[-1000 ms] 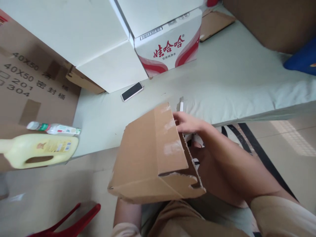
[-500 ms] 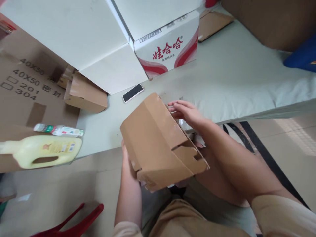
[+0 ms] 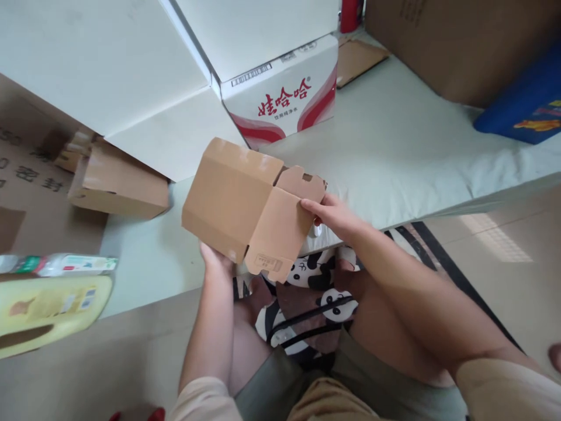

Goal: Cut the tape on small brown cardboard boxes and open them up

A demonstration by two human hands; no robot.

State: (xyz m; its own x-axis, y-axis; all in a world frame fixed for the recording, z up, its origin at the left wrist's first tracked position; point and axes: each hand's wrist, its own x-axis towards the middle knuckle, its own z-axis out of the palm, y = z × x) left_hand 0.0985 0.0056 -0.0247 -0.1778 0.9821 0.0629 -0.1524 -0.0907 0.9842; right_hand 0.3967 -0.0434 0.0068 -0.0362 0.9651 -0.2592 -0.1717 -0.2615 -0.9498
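Observation:
A brown cardboard box (image 3: pixel 234 196), with its lid and side flaps standing out, is held up over the table's front edge. My left hand (image 3: pixel 215 260) grips its lower left edge from below, with most of the fingers hidden behind the cardboard. At the right, my right hand (image 3: pixel 335 216) pinches the end flap, the thumb lying on top and the other fingers underneath. Small printing shows on the flap's lower tab. The box's inside is turned away from view.
A white and red carton (image 3: pixel 284 99) stands at the table's back. Left are a closed brown box (image 3: pixel 123 181), a plastic bottle (image 3: pixel 70 265) and a yellow jug (image 3: pixel 56 310). A blue container (image 3: pixel 521 99) is at the right. A panda-print bag (image 3: pixel 307 316) sits between my legs.
The box has turned and risen away from my body, its end flap now facing right. My right hand has gone from spread beside it to pinching the flap. The phone is now out of sight.

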